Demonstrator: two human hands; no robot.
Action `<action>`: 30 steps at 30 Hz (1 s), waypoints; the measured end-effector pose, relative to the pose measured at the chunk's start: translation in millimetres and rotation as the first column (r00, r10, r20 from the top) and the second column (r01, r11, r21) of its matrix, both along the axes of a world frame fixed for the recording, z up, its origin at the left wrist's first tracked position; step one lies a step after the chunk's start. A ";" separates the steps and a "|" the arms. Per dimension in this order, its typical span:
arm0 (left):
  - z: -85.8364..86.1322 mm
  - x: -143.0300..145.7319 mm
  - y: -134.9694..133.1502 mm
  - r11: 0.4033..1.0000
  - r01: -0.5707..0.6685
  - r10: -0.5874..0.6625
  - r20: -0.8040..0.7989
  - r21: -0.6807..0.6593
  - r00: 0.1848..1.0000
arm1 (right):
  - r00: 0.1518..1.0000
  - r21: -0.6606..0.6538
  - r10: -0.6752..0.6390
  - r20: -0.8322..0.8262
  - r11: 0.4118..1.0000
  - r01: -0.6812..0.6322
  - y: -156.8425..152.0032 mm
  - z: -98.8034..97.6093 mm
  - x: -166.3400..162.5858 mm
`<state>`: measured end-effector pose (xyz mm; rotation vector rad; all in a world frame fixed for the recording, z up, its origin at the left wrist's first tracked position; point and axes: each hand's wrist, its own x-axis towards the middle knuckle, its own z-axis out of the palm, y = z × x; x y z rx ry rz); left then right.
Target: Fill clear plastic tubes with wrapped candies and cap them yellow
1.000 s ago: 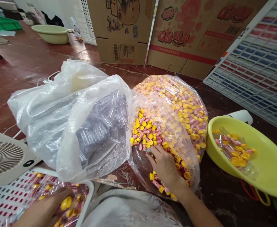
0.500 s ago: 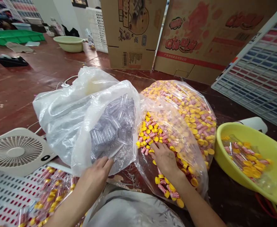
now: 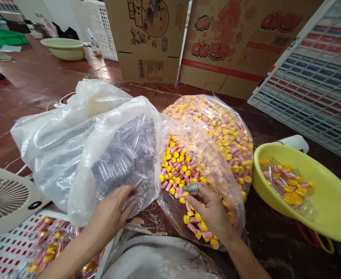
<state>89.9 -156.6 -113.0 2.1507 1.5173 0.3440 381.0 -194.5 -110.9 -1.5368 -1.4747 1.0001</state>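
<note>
My left hand (image 3: 116,205) is at the near edge of the white plastic bag (image 3: 84,162), thumb and fingers apart, nothing visible in it. Clear plastic tubes (image 3: 123,153) lie heaped inside that bag. My right hand (image 3: 209,207) is in the mouth of the clear bag (image 3: 231,197). Its index finger wears a grey wrap (image 3: 191,188). A small red-and-white patterned piece (image 3: 179,192) is at the tips of thumb and index finger and seems pinched there. Many like pieces with yellow caps (image 3: 184,168) surround it.
To the right stands a yellow basin (image 3: 330,190) with filled tubes (image 3: 292,186) in it. At left are a white fan (image 3: 6,197) and a white perforated basket (image 3: 1,248) holding filled tubes. Cardboard boxes (image 3: 217,66) and a white crate (image 3: 310,81) stand behind the bags.
My left hand has drawn back from the tubes and its fingers have parted. My right hand has lifted a little from the pile, its wrapped finger now showing. The view has shifted right.
</note>
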 end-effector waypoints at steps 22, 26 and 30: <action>-7.7 83.9 -27.7 0.686 0.253 0.547 0.713 -0.682 0.438 | 0.806 0.338 0.189 0.561 0.837 -0.431 -11.3 -6.8 -45.5; -11.8 64.4 9.2 0.985 -0.091 0.134 0.319 -0.145 0.938 | 0.742 0.208 0.097 0.663 0.928 -0.308 10.9 6.7 -17.4; -12.2 56.0 48.1 0.988 -0.003 0.034 -0.193 0.156 0.981 | 0.582 0.074 0.064 0.811 0.975 -0.210 28.3 3.2 -12.4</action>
